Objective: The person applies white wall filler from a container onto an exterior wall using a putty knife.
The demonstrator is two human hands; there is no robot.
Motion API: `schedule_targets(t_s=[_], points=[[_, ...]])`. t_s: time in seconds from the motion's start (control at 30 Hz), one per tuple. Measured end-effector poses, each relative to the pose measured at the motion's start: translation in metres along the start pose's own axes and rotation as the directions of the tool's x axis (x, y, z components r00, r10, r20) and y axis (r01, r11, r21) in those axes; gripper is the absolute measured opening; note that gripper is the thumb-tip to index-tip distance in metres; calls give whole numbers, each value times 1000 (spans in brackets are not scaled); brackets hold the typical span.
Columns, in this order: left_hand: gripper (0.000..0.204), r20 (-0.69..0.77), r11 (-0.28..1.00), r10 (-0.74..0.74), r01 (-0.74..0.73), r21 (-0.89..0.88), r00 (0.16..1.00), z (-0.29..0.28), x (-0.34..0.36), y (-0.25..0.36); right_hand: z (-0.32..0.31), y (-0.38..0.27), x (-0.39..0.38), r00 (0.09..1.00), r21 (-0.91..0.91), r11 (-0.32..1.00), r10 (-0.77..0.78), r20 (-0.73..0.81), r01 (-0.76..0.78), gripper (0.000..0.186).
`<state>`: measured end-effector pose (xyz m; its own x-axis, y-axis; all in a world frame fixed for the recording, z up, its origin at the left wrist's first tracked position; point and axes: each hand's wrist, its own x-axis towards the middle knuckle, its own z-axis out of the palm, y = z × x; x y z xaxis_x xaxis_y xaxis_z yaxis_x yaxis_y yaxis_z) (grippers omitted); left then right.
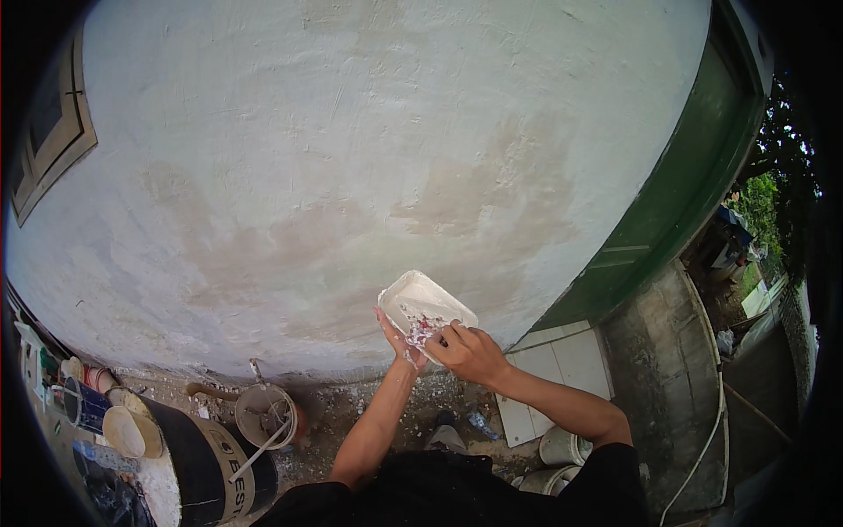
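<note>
**Status: Partly Complete**

Your left hand [395, 337] had its fingers clamped on the shallow white rectangular tray [443, 301], before the white plastered wall [351, 105]. Your right hand [470, 353] curled over its near edge; what those fingers gripped, if anything, was unclear. The wall appeared mostly coated; dull brown patches [496, 189] seemed unfinished, and lumpy white paste [413, 314] lay in the tray.

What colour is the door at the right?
The door is dark green, best seen in the head view.
</note>
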<state>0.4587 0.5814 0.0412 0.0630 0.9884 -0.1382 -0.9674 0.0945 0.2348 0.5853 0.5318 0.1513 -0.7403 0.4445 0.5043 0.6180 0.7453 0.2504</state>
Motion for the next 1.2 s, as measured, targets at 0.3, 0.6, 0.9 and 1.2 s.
schedule_targets(t_s=[0.3,0.6,0.9,1.2], points=[[89,26,1000,30,-30,8,999,-16,23,-11,25,109,41,989,48,996,86,-118,-81,7],[92,13,998,-4,5,-57,1000,-34,-1,-14,20,193,91,975,15,991,135,-176,-134,10],[95,-39,999,-11,10,-44,999,-48,-32,13,-10,190,86,1000,245,969,10,24,-15,10],[91,46,998,37,-35,-46,998,-53,-46,17,26,195,85,976,-17,990,133,-171,-138,8]])
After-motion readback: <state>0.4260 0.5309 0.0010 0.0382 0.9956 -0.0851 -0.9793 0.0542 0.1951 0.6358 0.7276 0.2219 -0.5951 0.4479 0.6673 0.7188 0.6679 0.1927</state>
